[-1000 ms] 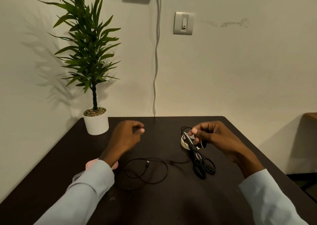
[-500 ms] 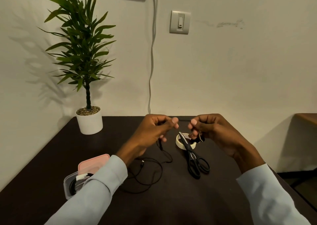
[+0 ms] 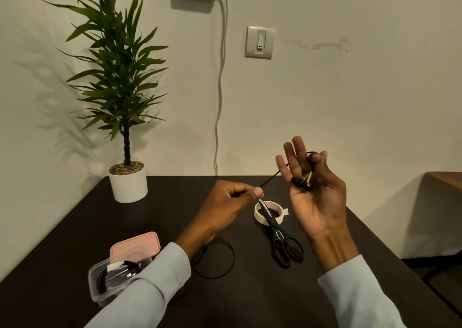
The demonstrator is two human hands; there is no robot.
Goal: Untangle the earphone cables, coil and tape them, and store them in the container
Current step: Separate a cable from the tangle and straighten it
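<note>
Earphone cable ran taut between my two hands above the bench. My right hand was raised palm-up, fingers mostly extended, with the thumb curled over the black and gold earbuds lying against the palm. My left hand was closed, pinching the cable between thumb and forefinger. The slack of the cable lay in a loop on the bench below my left wrist. I noted the clear container at the near left, holding coiled cables, its pink lid just behind it. Black scissors rested with their blades across the tape roll. A potted plant stood at the far left corner
</note>
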